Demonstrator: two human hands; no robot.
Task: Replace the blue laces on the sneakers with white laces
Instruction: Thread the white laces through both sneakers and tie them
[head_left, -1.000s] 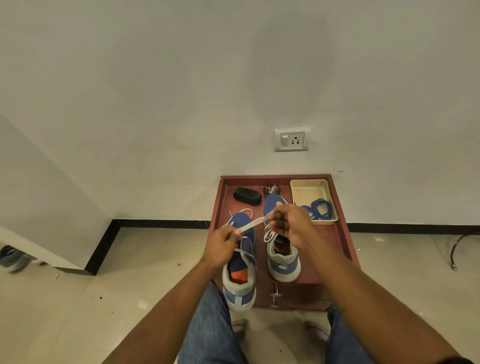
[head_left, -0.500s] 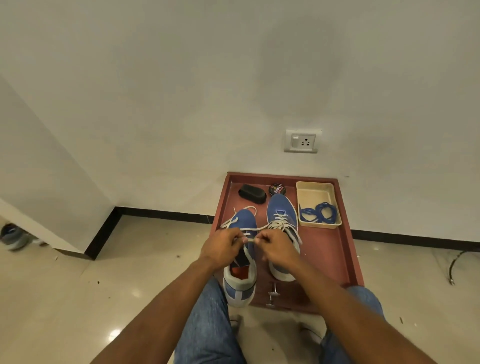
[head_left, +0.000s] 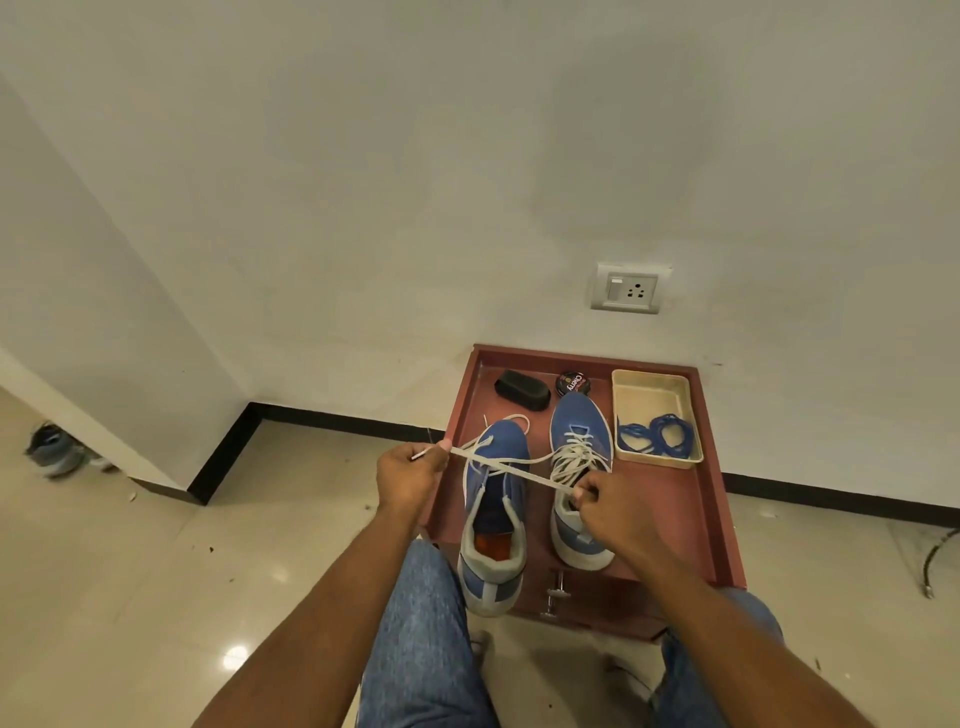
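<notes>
The person wears blue denim jeans (head_left: 421, 639) on both legs. Both arms are bare, with no sleeves showing.

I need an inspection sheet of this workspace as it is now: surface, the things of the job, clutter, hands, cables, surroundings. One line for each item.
Surface: red-brown tray on a glossy tiled floor, pushed against the wall.
Job's things: left sneaker only partly laced; right sneaker laced in white; white lace stretched between both hands; blue laces in the beige tray.
Clutter: black brush, polish tin, small metal piece at the tray's near edge.
Hands: left hand pinches one lace end; right hand pinches the other part.
Cables: dark cable on the floor at far right.
Surroundings: wall socket; another shoe at far left.
</notes>
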